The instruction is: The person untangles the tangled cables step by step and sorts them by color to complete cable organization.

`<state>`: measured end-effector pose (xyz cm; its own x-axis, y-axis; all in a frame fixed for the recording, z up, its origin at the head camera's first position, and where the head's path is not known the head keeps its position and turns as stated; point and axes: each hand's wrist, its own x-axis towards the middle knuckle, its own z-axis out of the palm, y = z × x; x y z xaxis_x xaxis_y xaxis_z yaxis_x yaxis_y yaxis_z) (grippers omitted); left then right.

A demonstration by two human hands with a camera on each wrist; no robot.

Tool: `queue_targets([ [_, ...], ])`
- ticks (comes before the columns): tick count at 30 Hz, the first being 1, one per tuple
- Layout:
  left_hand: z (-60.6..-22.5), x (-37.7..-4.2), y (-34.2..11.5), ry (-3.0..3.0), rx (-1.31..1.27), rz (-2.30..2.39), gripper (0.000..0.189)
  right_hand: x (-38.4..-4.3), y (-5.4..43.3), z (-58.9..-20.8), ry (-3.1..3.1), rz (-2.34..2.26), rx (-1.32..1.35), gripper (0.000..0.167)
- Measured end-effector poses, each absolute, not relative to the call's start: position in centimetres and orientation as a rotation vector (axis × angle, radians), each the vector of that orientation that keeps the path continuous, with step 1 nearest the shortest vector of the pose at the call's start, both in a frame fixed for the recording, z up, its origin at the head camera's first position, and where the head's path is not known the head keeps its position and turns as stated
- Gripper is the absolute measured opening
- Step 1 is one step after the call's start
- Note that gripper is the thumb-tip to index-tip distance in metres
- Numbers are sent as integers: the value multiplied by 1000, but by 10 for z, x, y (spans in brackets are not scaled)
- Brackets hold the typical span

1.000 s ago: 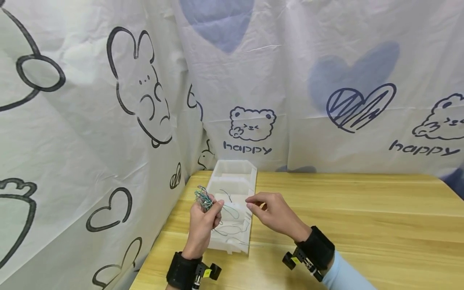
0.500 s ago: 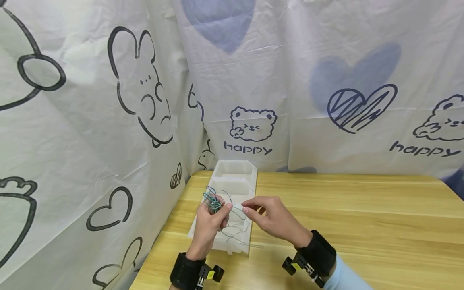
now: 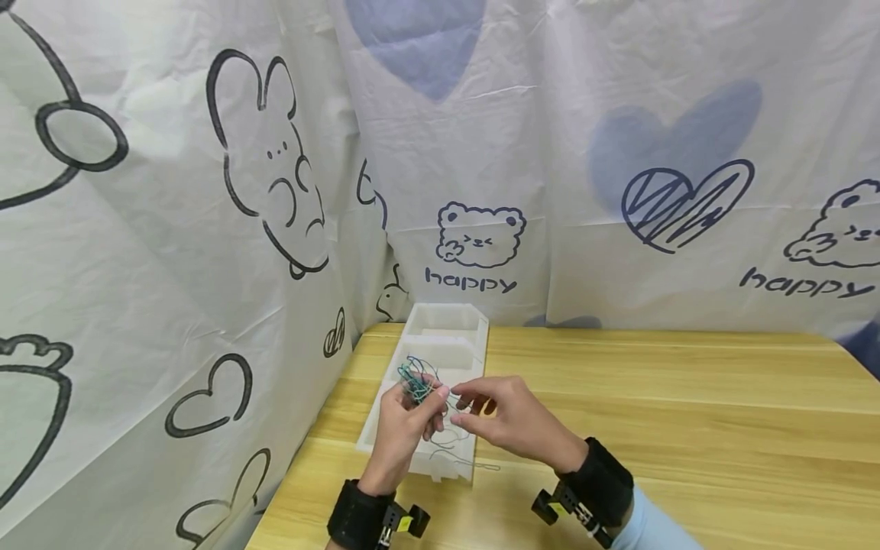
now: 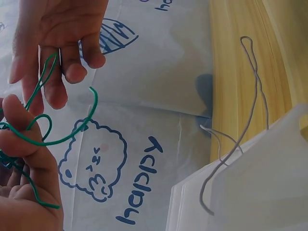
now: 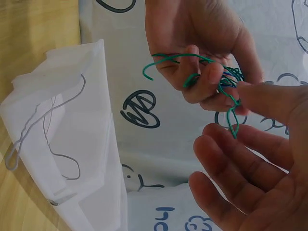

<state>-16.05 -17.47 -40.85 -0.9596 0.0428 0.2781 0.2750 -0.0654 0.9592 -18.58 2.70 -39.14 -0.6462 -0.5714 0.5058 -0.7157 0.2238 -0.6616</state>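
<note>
My left hand [image 3: 406, 428] holds a tangled bundle of thin green and blue wires [image 3: 415, 380] between thumb and curled fingers, above a white plastic bin [image 3: 455, 467]. From the bundle a curved green end [image 4: 94, 103] sticks out, and a narrow green loop [image 5: 234, 126] points to my right hand. My right hand [image 3: 512, 420] is close beside it, thumb and index finger apart on either side of the loop. Its other fingers [image 5: 224, 163] are spread and loosely bent. Grey wires [image 5: 47, 113] lie in the front bin, one looped end hanging over its side.
More white bin compartments [image 3: 447, 353] run back in a row toward the curtain. The wooden table [image 3: 660, 412] extends to the right. A printed white curtain [image 3: 227, 305] stands along the left and the back.
My left hand has moved right with the wire bundle, toward my right hand. My right thumb and index finger have parted and come close to the bundle. A grey loop now overhangs the bin's right side.
</note>
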Motion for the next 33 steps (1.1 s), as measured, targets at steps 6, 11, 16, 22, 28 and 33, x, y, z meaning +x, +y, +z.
queue_targets([
  [6,-410,-160,-173,-2052,-352,-2128,24,-185,25,-393,-2347,1350,1273,16],
  [11,-412,-159,-174,-2057,-329,-2109,25,-184,21,-393,-2347,1278,1285,12],
  [16,-413,-160,-173,-2076,-342,-2090,27,-185,19,-394,-2380,1150,1256,8],
  [22,-413,-161,-172,-2089,-348,-2074,26,-186,20,-397,-2389,1112,1227,10],
  [28,-414,-160,-175,-2100,-326,-2060,27,-188,23,-399,-2377,1108,1212,10],
  [33,-416,-160,-180,-2068,-279,-2091,29,-190,27,-401,-2359,1082,1193,8],
])
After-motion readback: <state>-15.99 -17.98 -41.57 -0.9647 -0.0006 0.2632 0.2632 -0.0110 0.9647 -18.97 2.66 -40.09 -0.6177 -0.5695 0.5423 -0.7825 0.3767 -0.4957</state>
